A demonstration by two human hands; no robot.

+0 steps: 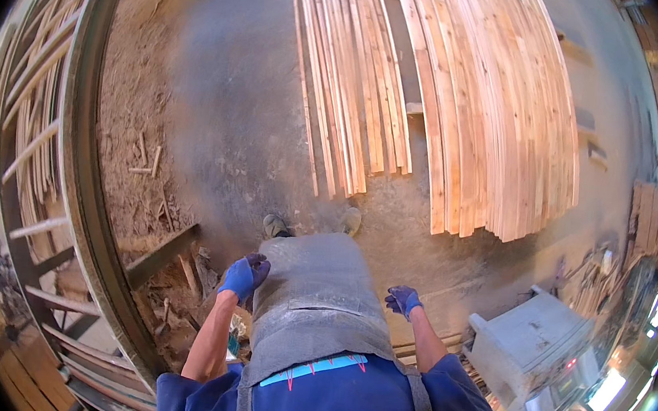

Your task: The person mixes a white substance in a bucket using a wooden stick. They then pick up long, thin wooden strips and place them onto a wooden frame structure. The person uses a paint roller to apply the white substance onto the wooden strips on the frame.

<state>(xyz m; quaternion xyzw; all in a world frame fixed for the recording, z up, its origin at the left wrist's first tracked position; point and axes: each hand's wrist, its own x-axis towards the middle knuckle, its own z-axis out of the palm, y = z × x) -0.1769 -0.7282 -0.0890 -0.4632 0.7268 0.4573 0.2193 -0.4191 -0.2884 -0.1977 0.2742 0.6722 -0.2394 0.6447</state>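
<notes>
My left hand [245, 275], in a blue glove with dark fingers, hangs beside the left edge of my grey apron [321, 285]. Its fingers are loosely bent, with nothing seen in them. My right hand [403, 301], gloved alike, hovers off the apron's right side; its fingers are half bent and slightly apart, and no object shows in it. Neither hand touches the timber. Ahead of my feet lie long narrow wooden strips [350, 79] in a loose row, and to their right a wider stack of pale boards [491, 110].
A metal frame rail [82, 147] runs along my left, with long wooden sticks [31, 102] beyond it. Wood scraps [149, 162] litter the ground beside it. A grey machine cabinet [531, 339] with red lights stands close on my right. Grey concrete floor [230, 75] stretches ahead.
</notes>
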